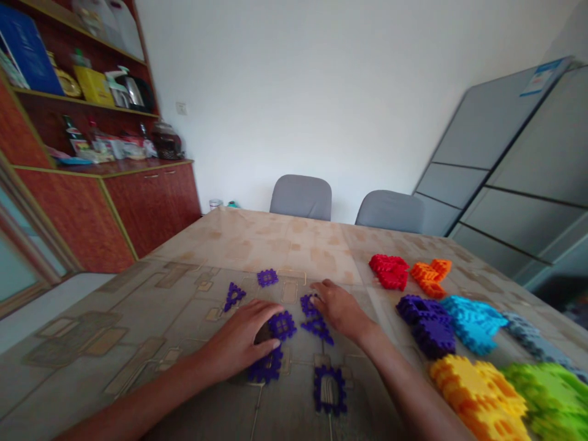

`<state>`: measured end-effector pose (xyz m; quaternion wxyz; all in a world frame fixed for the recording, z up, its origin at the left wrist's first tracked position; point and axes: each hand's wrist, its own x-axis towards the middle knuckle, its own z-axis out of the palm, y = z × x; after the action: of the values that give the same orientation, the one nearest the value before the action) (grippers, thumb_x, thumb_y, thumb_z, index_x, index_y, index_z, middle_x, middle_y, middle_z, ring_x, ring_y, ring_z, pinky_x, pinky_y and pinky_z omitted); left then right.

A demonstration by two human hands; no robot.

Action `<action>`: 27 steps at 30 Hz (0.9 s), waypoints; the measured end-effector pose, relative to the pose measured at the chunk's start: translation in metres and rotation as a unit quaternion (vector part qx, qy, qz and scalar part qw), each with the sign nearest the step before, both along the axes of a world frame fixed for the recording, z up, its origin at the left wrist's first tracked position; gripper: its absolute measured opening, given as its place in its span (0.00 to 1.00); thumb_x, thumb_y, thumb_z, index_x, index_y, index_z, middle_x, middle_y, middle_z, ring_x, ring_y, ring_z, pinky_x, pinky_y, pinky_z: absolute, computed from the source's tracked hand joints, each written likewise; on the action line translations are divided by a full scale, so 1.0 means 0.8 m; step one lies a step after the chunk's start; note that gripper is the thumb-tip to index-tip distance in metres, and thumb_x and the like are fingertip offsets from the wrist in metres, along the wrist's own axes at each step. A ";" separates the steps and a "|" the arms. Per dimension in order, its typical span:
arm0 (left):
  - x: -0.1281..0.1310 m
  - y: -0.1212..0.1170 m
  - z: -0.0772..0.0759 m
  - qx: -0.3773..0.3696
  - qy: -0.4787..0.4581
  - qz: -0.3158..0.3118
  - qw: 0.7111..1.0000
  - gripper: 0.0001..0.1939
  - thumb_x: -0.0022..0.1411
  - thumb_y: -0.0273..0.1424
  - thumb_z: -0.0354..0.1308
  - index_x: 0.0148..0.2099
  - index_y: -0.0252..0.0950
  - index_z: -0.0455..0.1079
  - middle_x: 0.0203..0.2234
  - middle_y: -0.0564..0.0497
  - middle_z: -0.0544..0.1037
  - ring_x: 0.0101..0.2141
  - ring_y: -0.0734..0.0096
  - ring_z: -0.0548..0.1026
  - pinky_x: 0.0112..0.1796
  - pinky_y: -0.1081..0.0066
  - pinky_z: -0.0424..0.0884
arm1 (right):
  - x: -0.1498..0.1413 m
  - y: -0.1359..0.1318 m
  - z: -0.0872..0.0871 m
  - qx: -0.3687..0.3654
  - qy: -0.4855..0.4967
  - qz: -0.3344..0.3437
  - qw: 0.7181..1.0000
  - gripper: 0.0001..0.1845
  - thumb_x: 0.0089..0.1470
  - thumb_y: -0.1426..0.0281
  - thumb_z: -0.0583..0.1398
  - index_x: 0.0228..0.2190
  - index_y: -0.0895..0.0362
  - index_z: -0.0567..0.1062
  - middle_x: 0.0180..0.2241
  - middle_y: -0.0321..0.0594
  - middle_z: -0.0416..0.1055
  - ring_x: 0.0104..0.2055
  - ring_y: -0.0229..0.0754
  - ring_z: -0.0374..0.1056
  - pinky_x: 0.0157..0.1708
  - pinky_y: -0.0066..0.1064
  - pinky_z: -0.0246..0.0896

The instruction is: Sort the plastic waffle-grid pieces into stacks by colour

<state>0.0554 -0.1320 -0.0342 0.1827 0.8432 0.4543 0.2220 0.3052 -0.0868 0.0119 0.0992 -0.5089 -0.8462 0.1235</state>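
Note:
My left hand (245, 335) curls its fingers and thumb around the left edge of a purple notched window tile (283, 325). Just below its thumb lies another purple notched tile (267, 366), partly hidden by the hand. Across from it, my right hand (339, 308) has its fingertips on a small purple notched tile (307, 304), partly covered. A purple triangular piece (318, 329) lies just below those fingers. Beyond my left hand are a second purple triangle (234, 296) and a small purple square tile (267, 277). Nearer to me lies a purple arched-opening frame (329, 390).
Along the right of the patterned table (285, 236) sit stacks of red (389, 271), orange (430, 277), purple (427, 324), blue (475, 323), grey (528, 335), yellow (478, 395) and green pieces (551, 398). Grey chairs (301, 196) stand at the far edge.

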 end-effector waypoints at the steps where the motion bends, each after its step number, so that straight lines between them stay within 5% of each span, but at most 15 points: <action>1: 0.002 -0.001 -0.001 0.000 -0.001 0.000 1.000 0.24 0.62 0.35 0.60 0.60 0.43 0.66 0.55 0.46 0.74 0.56 0.54 0.69 0.58 0.56 0.63 | 0.003 0.002 0.002 -0.001 0.001 0.016 1.000 0.16 0.61 0.76 0.53 0.48 0.57 0.75 0.47 0.51 0.73 0.49 0.49 0.71 0.49 0.37 0.62; 7: 0.002 -0.001 -0.004 -0.007 -0.010 0.002 1.000 0.25 0.61 0.33 0.60 0.60 0.44 0.66 0.53 0.47 0.75 0.54 0.56 0.71 0.56 0.58 0.65 | 0.010 0.011 -0.001 -0.015 0.000 0.127 0.992 0.24 0.50 0.81 0.62 0.48 0.55 0.74 0.51 0.41 0.74 0.54 0.43 0.67 0.57 0.33 0.55; 14: -0.004 0.001 -0.001 -0.008 -0.074 0.017 0.997 0.25 0.59 0.31 0.57 0.60 0.43 0.67 0.55 0.47 0.75 0.53 0.58 0.73 0.55 0.59 0.67 | 0.011 0.018 -0.018 0.010 -0.013 0.097 0.995 0.27 0.50 0.77 0.64 0.53 0.58 0.72 0.48 0.50 0.74 0.52 0.52 0.66 0.53 0.40 0.58; 19: -0.028 0.025 0.023 0.022 -0.112 0.077 0.990 0.22 0.63 0.34 0.51 0.59 0.40 0.67 0.53 0.45 0.77 0.48 0.59 0.77 0.50 0.59 0.71 | 0.008 0.011 -0.003 0.024 0.010 0.114 0.993 0.33 0.50 0.74 0.64 0.58 0.56 0.66 0.51 0.48 0.73 0.53 0.52 0.66 0.55 0.43 0.57; 27: -0.067 0.045 0.052 0.054 -0.133 0.136 0.980 0.23 0.62 0.39 0.52 0.57 0.37 0.68 0.51 0.44 0.78 0.46 0.57 0.78 0.49 0.58 0.72 | -0.037 -0.024 -0.005 0.016 0.054 0.246 0.968 0.36 0.52 0.73 0.63 0.62 0.57 0.60 0.57 0.48 0.68 0.59 0.49 0.61 0.61 0.41 0.49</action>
<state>0.0017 -0.0956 0.0076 0.1635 0.7449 0.5239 0.3793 0.2756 -0.1058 0.0076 0.1199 -0.2762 -0.9404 0.1581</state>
